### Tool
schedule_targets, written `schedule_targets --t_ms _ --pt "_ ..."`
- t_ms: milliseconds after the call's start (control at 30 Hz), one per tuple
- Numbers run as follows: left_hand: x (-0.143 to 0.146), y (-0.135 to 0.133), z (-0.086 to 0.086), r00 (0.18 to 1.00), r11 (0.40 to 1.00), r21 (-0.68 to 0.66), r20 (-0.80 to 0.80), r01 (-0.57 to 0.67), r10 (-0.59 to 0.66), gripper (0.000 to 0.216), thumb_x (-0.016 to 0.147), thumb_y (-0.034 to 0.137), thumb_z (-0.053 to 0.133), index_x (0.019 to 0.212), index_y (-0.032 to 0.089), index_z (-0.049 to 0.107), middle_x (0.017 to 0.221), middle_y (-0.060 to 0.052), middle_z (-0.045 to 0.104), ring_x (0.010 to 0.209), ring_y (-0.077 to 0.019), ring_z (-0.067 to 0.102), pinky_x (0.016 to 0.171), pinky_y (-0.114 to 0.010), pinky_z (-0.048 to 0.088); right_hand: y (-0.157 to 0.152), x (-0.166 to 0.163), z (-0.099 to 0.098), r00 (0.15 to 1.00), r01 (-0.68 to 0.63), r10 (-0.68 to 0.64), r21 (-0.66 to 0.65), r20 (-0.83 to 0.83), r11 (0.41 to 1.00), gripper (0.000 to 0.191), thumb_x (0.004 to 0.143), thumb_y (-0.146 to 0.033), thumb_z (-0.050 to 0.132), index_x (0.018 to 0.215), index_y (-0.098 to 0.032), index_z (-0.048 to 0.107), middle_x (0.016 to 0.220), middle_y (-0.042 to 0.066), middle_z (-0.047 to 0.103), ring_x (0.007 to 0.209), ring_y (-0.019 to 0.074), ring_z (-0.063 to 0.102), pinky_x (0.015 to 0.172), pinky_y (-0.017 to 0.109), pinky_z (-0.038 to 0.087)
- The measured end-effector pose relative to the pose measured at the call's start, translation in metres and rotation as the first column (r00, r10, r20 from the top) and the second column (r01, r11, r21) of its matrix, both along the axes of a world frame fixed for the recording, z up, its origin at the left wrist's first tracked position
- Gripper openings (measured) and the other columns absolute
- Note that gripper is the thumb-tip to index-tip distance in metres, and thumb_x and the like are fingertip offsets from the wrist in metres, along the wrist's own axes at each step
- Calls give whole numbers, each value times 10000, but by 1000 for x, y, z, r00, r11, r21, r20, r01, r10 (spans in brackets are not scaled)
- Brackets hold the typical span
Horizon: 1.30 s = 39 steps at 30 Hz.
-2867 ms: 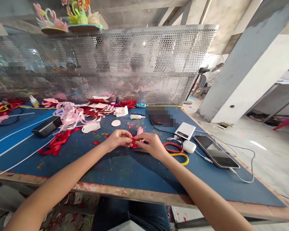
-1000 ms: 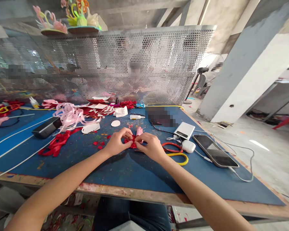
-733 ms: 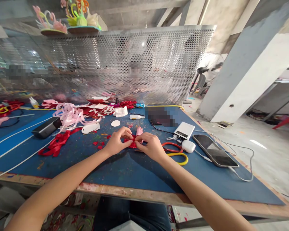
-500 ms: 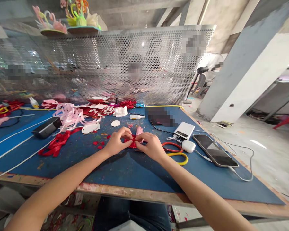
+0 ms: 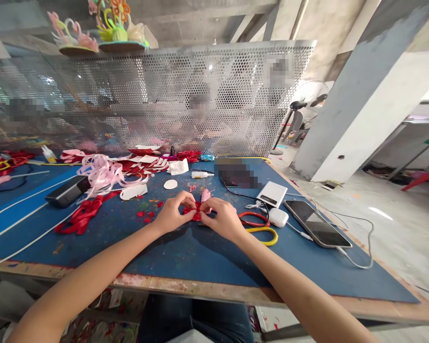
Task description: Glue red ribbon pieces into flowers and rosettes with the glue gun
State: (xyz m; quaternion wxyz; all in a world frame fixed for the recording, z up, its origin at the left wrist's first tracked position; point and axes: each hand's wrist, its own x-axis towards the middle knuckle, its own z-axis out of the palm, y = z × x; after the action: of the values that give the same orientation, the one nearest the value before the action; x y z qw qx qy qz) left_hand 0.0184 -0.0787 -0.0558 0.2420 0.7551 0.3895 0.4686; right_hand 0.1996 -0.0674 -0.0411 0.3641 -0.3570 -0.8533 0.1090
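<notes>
Both hands meet over the middle of the blue mat, pinching a small piece of gathered red ribbon (image 5: 196, 211) between thumbs and fingers. My left hand (image 5: 176, 212) is closed on its left side, and my right hand (image 5: 222, 215) is closed on its right. The fingers hide much of the ribbon's shape. Just behind the right fingers lies a pink roll-like thing (image 5: 205, 194), partly covered. Small red scraps (image 5: 147, 214) are scattered left of my left hand. Scissors with red and yellow handles (image 5: 264, 235) rest beside my right wrist, their blades hidden.
Pink ribbon (image 5: 102, 171), red ribbon (image 5: 87, 212) and a black box-like device (image 5: 67, 191) lie to the left. A glue bottle (image 5: 201, 175) and white disc (image 5: 170, 184) sit behind the hands. At right are a white power bank (image 5: 272, 194), an earphone case (image 5: 278, 217) and a cabled phone (image 5: 318, 223). A perforated metal screen (image 5: 157, 105) stands behind.
The view has shifted very slightly. Both hands stay in nearly the same place, still pinching the red ribbon, with only small finger movement.
</notes>
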Motion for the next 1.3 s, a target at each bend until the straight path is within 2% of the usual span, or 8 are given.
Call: schedule_targets --t_ms 333,767,1300 --pt "0 -1 -1 999 999 43 -37 -11 12 199 722 158 599 877 217 489 770 18 646 736 -138 635 740 -253 476 -1 -1 2 1000 7 -7 8 21 1000 57 696 -141 571 680 -192 591 679 8 620 631 130 561 621 237 400" --pt "1 0 1 999 1000 24 45 -11 10 205 719 128 580 866 210 463 724 26 623 705 -129 622 734 -262 489 0 0 0 1000 -13 12 -15 -21 1000 63 740 -167 547 720 -194 600 694 2 623 653 126 572 635 233 425" --pt "-1 2 -3 1000 999 37 3 12 -12 195 728 150 601 873 209 484 763 12 635 731 -134 628 740 -260 484 0 -1 1 999 -48 48 1 -22 999 73 751 -159 548 715 -192 602 698 6 620 649 123 567 633 234 420"
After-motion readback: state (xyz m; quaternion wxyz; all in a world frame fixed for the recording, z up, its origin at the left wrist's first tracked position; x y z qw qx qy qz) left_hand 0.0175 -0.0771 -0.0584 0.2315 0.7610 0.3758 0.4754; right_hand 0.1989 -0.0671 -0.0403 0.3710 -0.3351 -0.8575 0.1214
